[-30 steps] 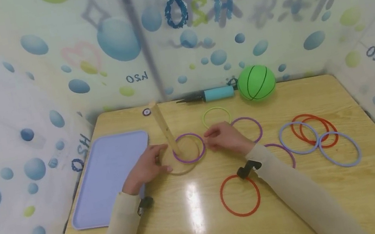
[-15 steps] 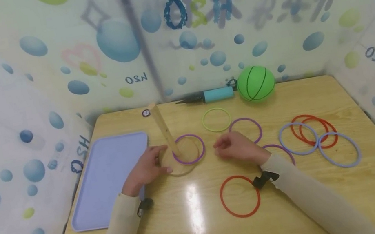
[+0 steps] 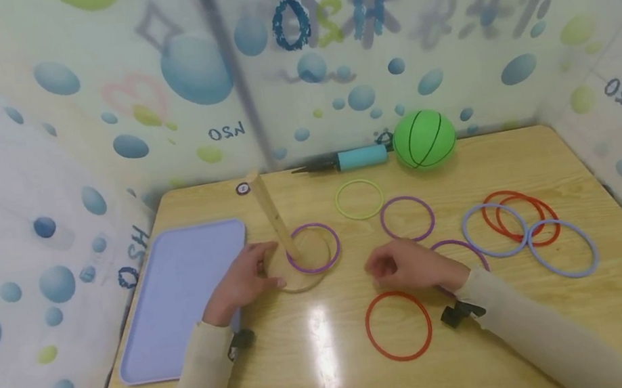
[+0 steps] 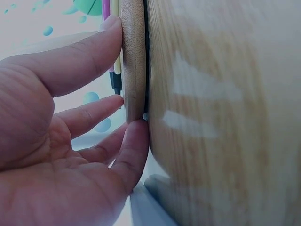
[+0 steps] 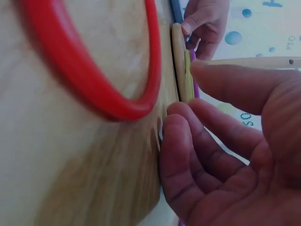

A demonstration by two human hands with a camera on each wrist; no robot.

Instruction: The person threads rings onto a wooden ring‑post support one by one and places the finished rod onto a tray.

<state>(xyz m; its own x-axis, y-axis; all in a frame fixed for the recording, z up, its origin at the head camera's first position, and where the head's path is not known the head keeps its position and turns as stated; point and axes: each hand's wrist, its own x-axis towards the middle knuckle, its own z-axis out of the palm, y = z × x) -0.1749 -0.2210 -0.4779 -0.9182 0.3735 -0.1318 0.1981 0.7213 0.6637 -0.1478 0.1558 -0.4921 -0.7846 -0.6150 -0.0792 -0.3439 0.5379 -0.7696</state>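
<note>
In the head view, my left hand [image 3: 245,277] spans the left edge of the round base of a wooden peg stand [image 3: 272,211], thumb at the near side, fingertips farther back. The left wrist view shows its thumb and fingers against the base's rim [image 4: 134,61]. A purple ring [image 3: 318,270] encircles the foot of the peg. Under it, a yellow ring [image 5: 188,82] shows in the right wrist view. My right hand [image 3: 406,265] hovers over the table, fingers loosely curled and holding nothing. Just in front of it lies a red ring [image 3: 404,359].
A lilac tray [image 3: 180,298] lies at left. Right of the stand are a lime ring [image 3: 362,217], purple rings [image 3: 434,214], blue rings [image 3: 464,233] and red rings [image 3: 558,221]. A hand pump [image 3: 363,157] and green ball [image 3: 424,139] sit along the back.
My right hand has drawn away from beside the purple ring on the peg, moving right and toward me. The left hand keeps its place at the base.
</note>
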